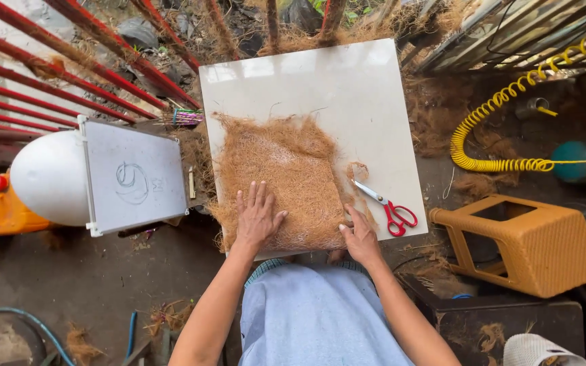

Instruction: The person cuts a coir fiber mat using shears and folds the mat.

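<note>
We press our left hand point(258, 218) flat, fingers spread, on the coir fibre mat point(283, 181) lying mid-tile on the white tile point(367, 88). Our right hand point(359, 236) cups its four-o'clock edge, gripping nothing. The mat looks light, springy, easily shed; best held by its edges.

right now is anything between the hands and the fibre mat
Nothing visible: the left hand lies flat on the fibre mat, and the right hand touches its right edge. The scissors lie beside it, clear of both hands.
</note>
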